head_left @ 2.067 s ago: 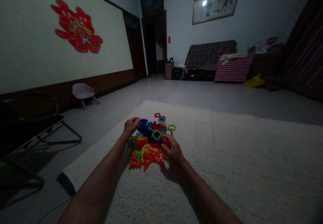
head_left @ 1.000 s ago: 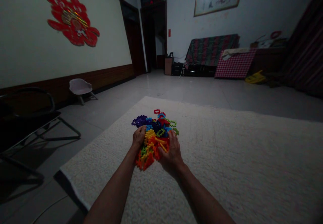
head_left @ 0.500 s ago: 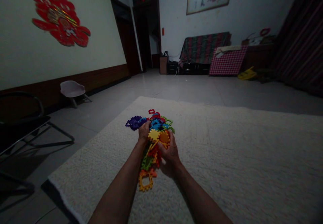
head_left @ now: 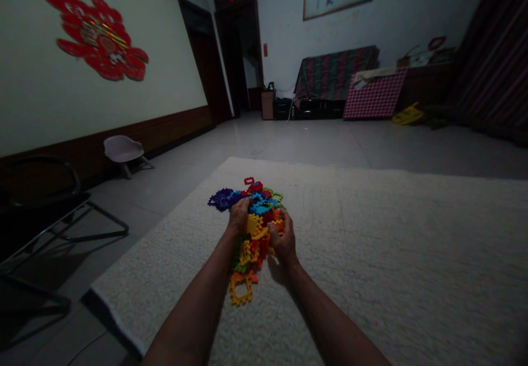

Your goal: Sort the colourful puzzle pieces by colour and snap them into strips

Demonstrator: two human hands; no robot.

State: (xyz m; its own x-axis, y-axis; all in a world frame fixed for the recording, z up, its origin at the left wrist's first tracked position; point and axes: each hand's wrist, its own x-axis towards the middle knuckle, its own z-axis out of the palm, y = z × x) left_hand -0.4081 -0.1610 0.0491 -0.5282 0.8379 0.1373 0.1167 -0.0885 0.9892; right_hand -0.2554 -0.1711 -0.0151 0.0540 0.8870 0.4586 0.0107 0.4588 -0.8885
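Note:
A pile of coloured interlocking plastic pieces (head_left: pixel 252 212) lies on a cream shaggy rug (head_left: pixel 371 256). Purple pieces (head_left: pixel 220 198) sit at its far left, blue, green and red ones at the back, yellow and orange ones nearest me. My left hand (head_left: pixel 238 217) is closed on the left side of the pile. My right hand (head_left: pixel 282 239) is closed on its right side, fingers curled into the pieces. Between both hands a bunch of yellow and orange pieces (head_left: pixel 254 227) is squeezed. One orange square-framed piece (head_left: pixel 241 290) lies on the rug by my left forearm.
The rug lies on a grey tiled floor (head_left: pixel 313 140). A black metal-frame chair (head_left: pixel 41 212) stands at the left, a small pale stool (head_left: pixel 122 151) by the wall. A covered sofa (head_left: pixel 336 82) and a checked board (head_left: pixel 373 99) stand at the far end.
Both hands have drawn in from the pile's outer sides and pressed the pieces into a bunch between them. Some pieces slid toward me, and an orange one now lies apart on the rug.

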